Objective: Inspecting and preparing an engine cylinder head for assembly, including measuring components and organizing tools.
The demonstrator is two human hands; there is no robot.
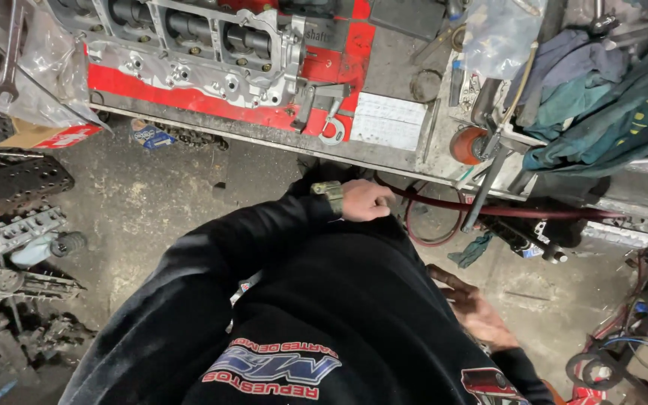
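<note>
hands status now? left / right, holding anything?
Left hand: closed into a loose fist against the black sweatshirt; whether it grips anything cannot be told.
Right hand: open, fingers spread, empty, low beside the hip.

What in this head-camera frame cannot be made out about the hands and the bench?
- Left hand: its fingers press into the dark sweatshirt, so whether it grips anything is hidden.
- Right hand: motion-blurred beside the sweatshirt; whether it holds anything cannot be told.
- Engine part on the workbench: cut off by the top edge.
- Plastic bag: contents too unclear.
</note>
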